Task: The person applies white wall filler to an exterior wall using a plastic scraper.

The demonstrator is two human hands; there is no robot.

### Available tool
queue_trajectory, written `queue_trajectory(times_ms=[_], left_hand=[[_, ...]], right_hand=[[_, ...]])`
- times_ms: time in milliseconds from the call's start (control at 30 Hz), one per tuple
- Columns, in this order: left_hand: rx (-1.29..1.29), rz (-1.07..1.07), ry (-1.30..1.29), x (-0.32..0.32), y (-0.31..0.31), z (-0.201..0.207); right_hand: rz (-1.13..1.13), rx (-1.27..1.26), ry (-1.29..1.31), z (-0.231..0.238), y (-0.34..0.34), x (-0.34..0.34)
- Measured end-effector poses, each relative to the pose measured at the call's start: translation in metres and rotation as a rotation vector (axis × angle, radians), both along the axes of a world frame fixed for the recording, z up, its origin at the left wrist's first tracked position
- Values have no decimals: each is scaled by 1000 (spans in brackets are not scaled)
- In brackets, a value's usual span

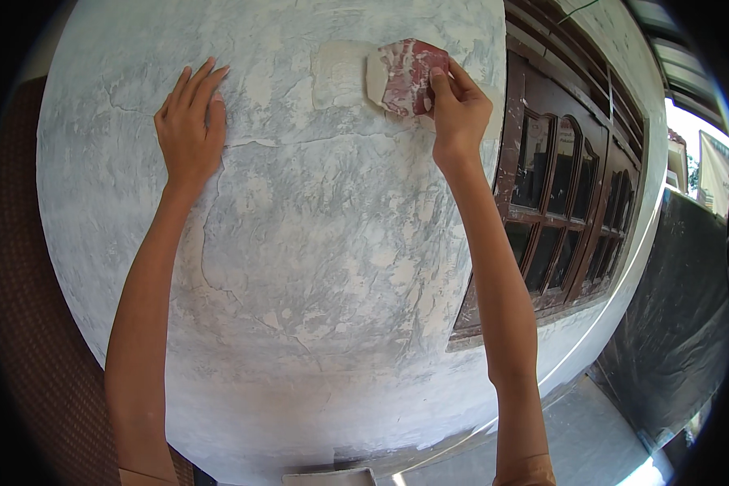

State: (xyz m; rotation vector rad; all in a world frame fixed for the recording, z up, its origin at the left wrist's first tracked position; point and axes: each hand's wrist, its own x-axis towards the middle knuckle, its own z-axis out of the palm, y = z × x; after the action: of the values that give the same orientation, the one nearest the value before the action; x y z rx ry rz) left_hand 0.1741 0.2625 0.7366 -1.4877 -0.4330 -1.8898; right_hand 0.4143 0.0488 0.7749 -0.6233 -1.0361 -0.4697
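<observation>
Before me stands a wall point(324, 219) with a rough, blotchy grey and white coat and several thin cracks. My left hand point(190, 121) lies on its upper left part, fingers stretched out, holding nothing. At the upper right, my right hand point(463, 113) grips a flat red putty spreader point(419, 73), thumb on the near face and fingers behind its right edge. White putty smears the spreader, whose left edge is at the wall. Just left of it is a smooth cream putty patch point(338, 74).
To the right is a dark brown wooden window point(555, 174) with glass panes and raised frame edges. Black sheeting point(672, 300) hangs beyond it. A brown woven panel point(32, 316) borders the wall's left side. Low down, the rim of a pale container point(329, 478) shows above the grey floor.
</observation>
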Motion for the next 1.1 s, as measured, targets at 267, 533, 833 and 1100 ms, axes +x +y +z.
queue_trajectory(times_ms=[267, 533, 833, 1100], left_hand=[[16, 12, -19, 2, 5, -1], [27, 29, -25, 0, 5, 0], [24, 42, -34, 4, 5, 0], [43, 13, -30, -1, 7, 0]], right_hand=[[-42, 114, 187, -3, -40, 77], [137, 97, 110, 2, -30, 36], [-26, 274, 275, 0, -62, 99], [67, 7, -1, 13, 15, -19]])
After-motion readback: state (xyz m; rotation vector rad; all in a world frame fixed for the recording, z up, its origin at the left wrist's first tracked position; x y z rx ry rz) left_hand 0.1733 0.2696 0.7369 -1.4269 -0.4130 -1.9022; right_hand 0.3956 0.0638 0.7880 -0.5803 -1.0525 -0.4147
